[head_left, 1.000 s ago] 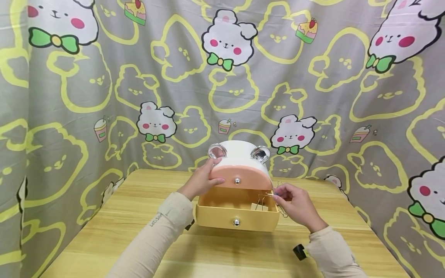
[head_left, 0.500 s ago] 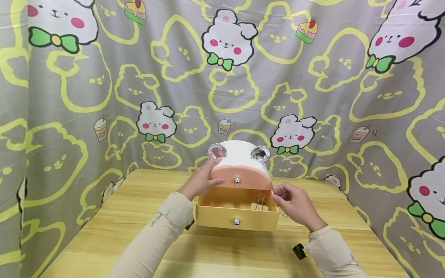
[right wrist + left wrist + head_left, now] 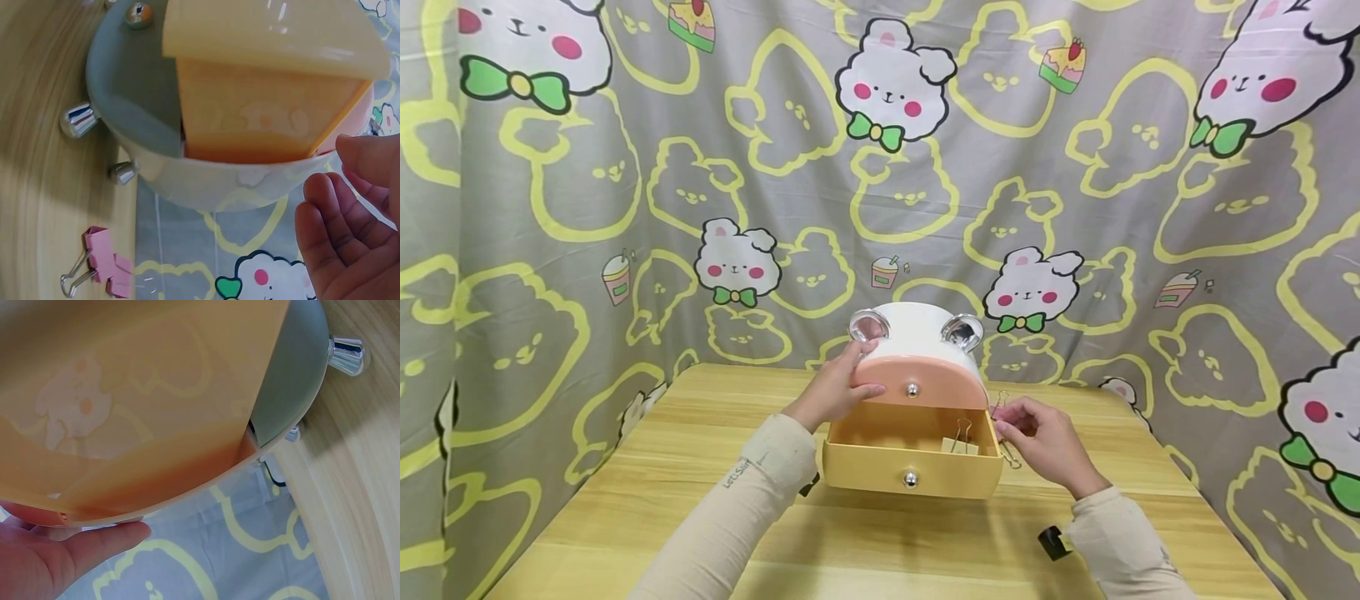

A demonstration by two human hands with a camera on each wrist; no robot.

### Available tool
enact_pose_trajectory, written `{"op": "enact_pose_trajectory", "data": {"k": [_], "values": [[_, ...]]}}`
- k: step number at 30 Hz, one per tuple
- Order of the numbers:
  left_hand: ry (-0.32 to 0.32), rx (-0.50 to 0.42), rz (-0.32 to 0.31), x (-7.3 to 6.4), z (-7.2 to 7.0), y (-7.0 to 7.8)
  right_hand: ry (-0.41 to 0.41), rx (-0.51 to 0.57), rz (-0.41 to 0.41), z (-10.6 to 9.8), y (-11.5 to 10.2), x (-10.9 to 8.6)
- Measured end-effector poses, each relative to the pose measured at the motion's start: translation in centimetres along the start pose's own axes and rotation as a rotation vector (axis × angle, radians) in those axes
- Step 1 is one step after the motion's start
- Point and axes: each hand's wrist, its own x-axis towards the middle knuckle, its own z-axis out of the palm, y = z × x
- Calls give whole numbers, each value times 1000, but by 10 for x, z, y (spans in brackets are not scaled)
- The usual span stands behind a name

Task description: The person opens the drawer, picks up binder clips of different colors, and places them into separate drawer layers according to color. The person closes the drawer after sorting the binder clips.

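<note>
A small desk organizer (image 3: 917, 329) with a white rounded top and silver ears stands on the table. Its pink upper drawer (image 3: 947, 379) is closed, while the yellow lower drawer (image 3: 865, 471) is pulled out. Inside that lower drawer is a pale yellow binder clip (image 3: 959, 447) with its wire handles up. My left hand (image 3: 831, 392) grips the organizer's left side, thumb on the pink front. Beside the drawer's right edge is my right hand (image 3: 1037, 437). Its thumb and loosely bent fingers (image 3: 319, 231) are apart in the right wrist view, with nothing between them.
Pink binder clips (image 3: 103, 256) lie on the table right of the organizer. More wire clip handles (image 3: 1011, 456) show under my right hand. A patterned curtain (image 3: 805, 192) hangs behind the wooden table (image 3: 715, 425).
A second ago, my right fingertips held a wire-handled clip over the drawer's right edge. It has left the fingers, and the hand has shifted slightly right, off the drawer.
</note>
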Motion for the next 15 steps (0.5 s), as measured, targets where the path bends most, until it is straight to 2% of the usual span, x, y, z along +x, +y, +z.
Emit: {"op": "enact_pose_trajectory", "data": {"k": [15], "values": [[1,-5,-2,-1,-1,0,-12,-64,114,0,33,-3]]}}
